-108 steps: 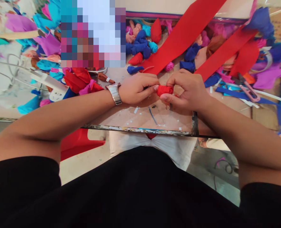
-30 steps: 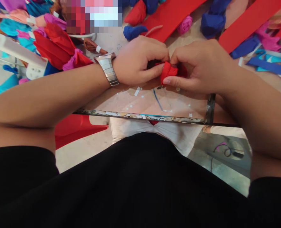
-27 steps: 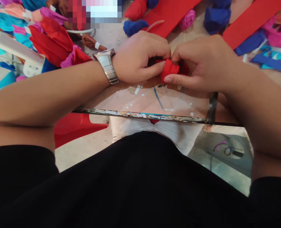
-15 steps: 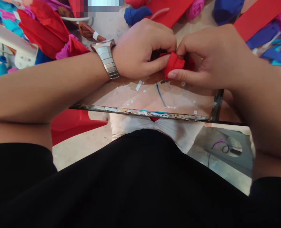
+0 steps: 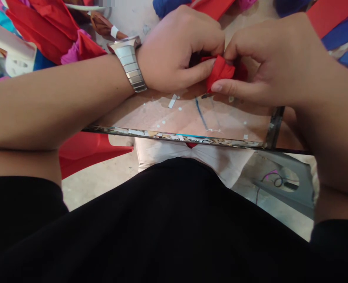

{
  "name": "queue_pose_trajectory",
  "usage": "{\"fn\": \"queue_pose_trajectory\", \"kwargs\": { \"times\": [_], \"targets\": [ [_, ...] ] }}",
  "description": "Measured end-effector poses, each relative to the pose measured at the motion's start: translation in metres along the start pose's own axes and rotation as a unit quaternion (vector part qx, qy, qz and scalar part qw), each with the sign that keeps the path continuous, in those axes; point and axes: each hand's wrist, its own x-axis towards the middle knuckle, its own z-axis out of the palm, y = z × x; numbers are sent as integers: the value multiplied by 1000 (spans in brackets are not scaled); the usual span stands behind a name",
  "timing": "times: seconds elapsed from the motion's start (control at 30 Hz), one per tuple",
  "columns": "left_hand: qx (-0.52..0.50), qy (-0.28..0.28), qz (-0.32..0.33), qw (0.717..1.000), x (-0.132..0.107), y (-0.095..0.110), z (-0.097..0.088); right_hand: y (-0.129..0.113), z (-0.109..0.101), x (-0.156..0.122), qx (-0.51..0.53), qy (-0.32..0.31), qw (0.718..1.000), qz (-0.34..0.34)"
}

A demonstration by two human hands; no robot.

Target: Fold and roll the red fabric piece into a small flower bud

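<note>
Both hands meet over the near part of a glass-topped table [image 5: 180, 118]. A small rolled piece of red paper [image 5: 221, 70] sits between them. My left hand [image 5: 176, 47], with a metal watch [image 5: 128, 61] on its wrist, is curled and pinches the roll's left side with thumb and fingers. My right hand [image 5: 268, 59] pinches the roll's right side, thumb underneath and forefinger on top. Part of the red paper is hidden behind my right fingers.
Folded red and pink paper pieces [image 5: 70, 35] lie at the upper left beside a white power strip [image 5: 11, 59]. Red strips [image 5: 324, 11] and blue strips [image 5: 347, 31] lie at the upper right. The table's front edge [image 5: 176, 137] runs below my hands; a red chair [image 5: 88, 153] shows underneath.
The view has tilted down, so hands and table sit higher in the picture. Both hands stay pinched on the red paper roll, which has turned slightly between the fingers.
</note>
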Motion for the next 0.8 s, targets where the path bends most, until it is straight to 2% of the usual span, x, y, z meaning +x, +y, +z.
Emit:
{"fn": "queue_pose_trajectory", "kwargs": {
  "times": [0.1,0.47,0.67,0.8],
  "targets": [
    [2,-7,-5,1000,0,1,-1,-1,-1,0,-7,-11,1000,8],
    [8,-24,-21,999,0,1,-2,6,1,3,6,-3,999,-31],
    [-6,-36,-37,999,-2,-7,1,-1,-2,2,-4,-24,1000,11],
    [-30,-61,-66,995,-4,-3,-2,-4,-4,1,-11,-32,999,24]
  ]
}}
